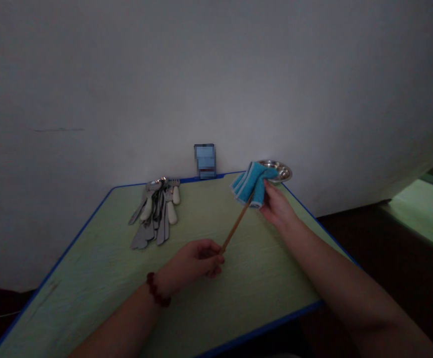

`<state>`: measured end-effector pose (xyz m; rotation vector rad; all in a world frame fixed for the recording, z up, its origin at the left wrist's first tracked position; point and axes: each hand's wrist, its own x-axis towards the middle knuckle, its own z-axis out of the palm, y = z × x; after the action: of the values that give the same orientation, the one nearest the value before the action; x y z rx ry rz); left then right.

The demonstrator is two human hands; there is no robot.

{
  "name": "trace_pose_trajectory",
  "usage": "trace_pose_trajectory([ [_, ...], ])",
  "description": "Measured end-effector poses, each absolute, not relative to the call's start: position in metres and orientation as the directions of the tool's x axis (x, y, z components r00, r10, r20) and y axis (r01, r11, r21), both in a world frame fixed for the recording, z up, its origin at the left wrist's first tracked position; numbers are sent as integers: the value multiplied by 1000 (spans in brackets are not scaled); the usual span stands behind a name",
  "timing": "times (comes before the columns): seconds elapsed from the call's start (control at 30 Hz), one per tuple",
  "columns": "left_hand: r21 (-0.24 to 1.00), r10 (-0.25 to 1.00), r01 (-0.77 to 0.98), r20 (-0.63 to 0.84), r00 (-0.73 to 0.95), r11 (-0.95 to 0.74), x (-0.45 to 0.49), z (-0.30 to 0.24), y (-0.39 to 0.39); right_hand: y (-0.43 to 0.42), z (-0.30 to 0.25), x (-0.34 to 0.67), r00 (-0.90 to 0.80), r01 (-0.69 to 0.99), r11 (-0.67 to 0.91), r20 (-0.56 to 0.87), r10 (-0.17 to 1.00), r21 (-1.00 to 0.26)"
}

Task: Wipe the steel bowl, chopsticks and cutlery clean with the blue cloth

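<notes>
The hands are apart. The left hand (pixel 203 258) is closed on the near end of a stick (pixel 236 227); the right hand (pixel 276 205), farther forward, grips a cloth (pixel 256 180). The stick runs from the left fingers up to the cloth, where its far end is hidden; whether the cloth fully encircles it cannot be told.

For sound handling, hold the near end firmly with the left hand and apply light, even pressure through the cloth. Draw along the stick's length rather than across it; side load could bend a shaft this slender. Gather the loose folds, which could otherwise drag on the bowl (pixel 288 174) just beyond the right hand.

Appearance: the stick is thin, straight and brown, apparently wooden. The cloth is bright blue with paler edging, bunched into folds, its lower corners hanging free.
</notes>
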<state>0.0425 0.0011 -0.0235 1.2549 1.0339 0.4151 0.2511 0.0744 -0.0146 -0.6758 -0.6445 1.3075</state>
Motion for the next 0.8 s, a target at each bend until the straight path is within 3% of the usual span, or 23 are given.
trace_pose_trajectory([
  [0.8,885,715,300,-465,522,357,41,-16,0,96,-29,272,150,-657,115,21,988,-745],
])
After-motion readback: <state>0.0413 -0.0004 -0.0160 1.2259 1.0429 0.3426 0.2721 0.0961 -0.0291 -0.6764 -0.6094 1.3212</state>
